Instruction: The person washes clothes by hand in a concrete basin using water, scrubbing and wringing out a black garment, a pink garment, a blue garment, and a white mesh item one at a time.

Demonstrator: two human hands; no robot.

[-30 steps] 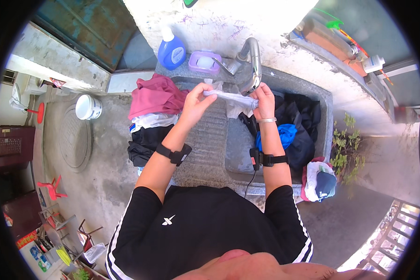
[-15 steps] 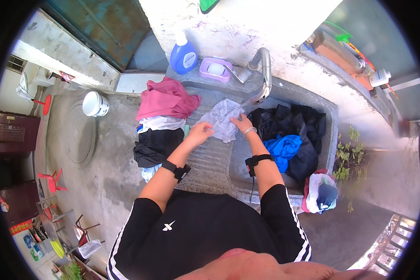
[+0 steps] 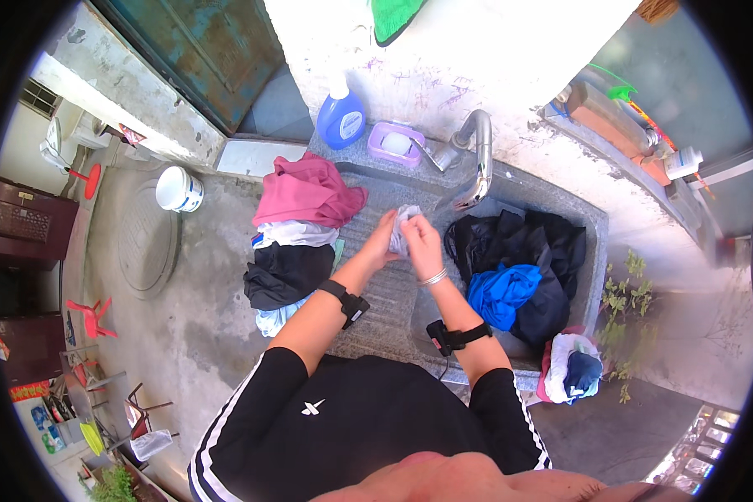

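A light grey cloth (image 3: pixel 407 214) is bunched between my two hands above the ribbed stone washboard (image 3: pixel 376 305). My left hand (image 3: pixel 381 244) closes round its left side, while my right hand (image 3: pixel 424 245) grips it from the right with bent fingers. Part of the cloth is hidden by the fingers. In the stone basin to the right lie black clothes (image 3: pixel 510 234) and a bright blue garment (image 3: pixel 504 297). Stacked along the washboard's left side are a pink garment (image 3: pixel 305 192), a white one (image 3: pixel 297 234) and a black one (image 3: pixel 289 276).
Behind the washboard stand a blue detergent bottle (image 3: pixel 340 121) and a purple soap dish (image 3: pixel 396 144). A metal faucet (image 3: pixel 479 159) arches over the basin. More folded clothes (image 3: pixel 573 366) sit at the basin's near right corner. A white bucket (image 3: pixel 178 190) stands on the floor at left.
The grey cloth lay spread on the washboard; now it is gathered into a small bundle between both hands. My hands have come together, and the view has shifted slightly.
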